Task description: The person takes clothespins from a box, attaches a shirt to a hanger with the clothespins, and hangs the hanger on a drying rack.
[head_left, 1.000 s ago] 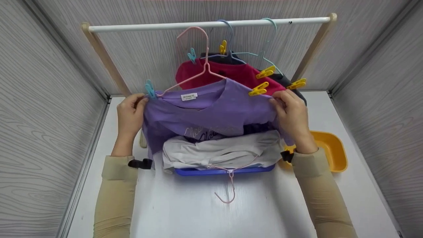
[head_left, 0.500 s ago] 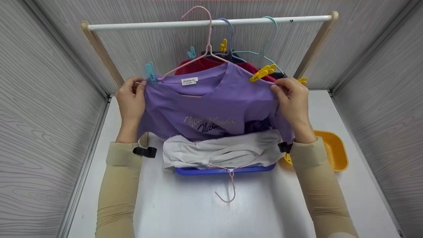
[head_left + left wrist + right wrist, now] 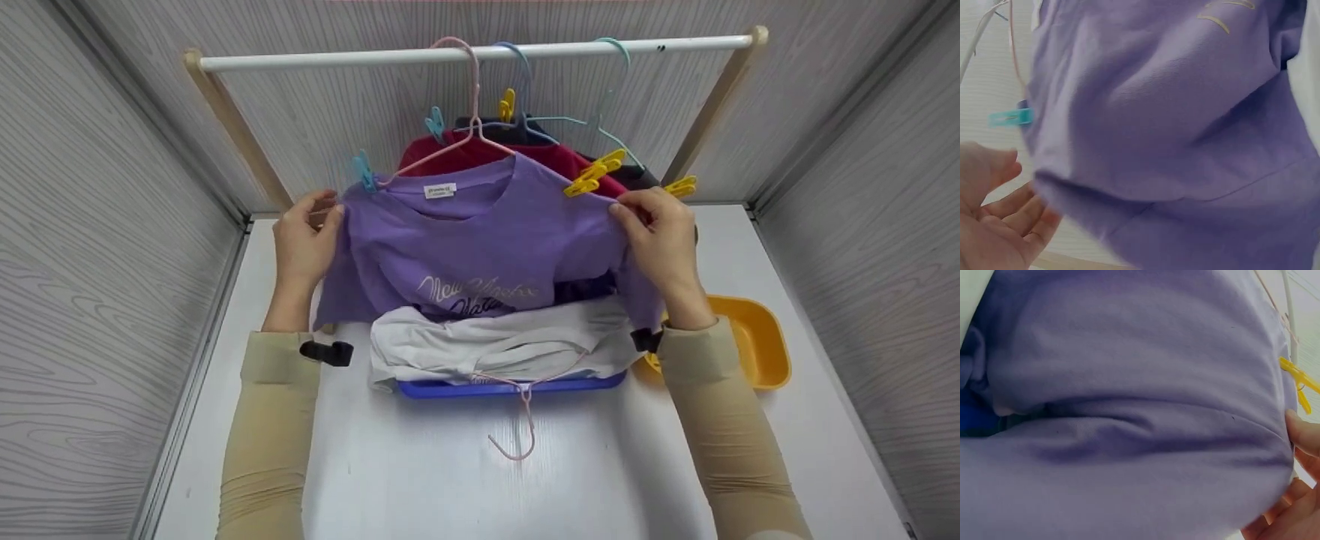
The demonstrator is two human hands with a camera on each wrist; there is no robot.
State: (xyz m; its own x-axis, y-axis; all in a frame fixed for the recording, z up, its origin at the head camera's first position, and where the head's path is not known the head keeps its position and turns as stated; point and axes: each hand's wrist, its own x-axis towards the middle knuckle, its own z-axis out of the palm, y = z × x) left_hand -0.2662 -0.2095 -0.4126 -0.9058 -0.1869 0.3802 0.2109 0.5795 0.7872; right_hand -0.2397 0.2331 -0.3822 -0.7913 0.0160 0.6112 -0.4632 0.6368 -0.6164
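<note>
A purple T-shirt [image 3: 465, 232] hangs on a pink hanger [image 3: 475, 90] whose hook now lies over the white rod [image 3: 337, 61]. A blue clothespin [image 3: 364, 171] grips its left shoulder and a yellow clothespin [image 3: 586, 181] its right. My right hand [image 3: 664, 236] pinches the shirt's right shoulder between thumb and fingers. Beside the left shoulder is my left hand [image 3: 304, 244]; in the left wrist view its thumb stands apart from the fingers [image 3: 1027, 216], which lie loose at the sleeve edge without gripping it.
Behind hang a red garment [image 3: 427, 150] and dark clothing on blue and teal hangers. In front, a blue tray [image 3: 517, 388] holds white folded cloth [image 3: 487, 345] and another pink hanger [image 3: 527, 420]. A yellow basin [image 3: 765, 345] stands to the right.
The shirt and its hanger rose above the rod, then came down, the hook now over it. My left hand has let go of the shoulder, which shifted slightly right; the right keeps its pinch.
</note>
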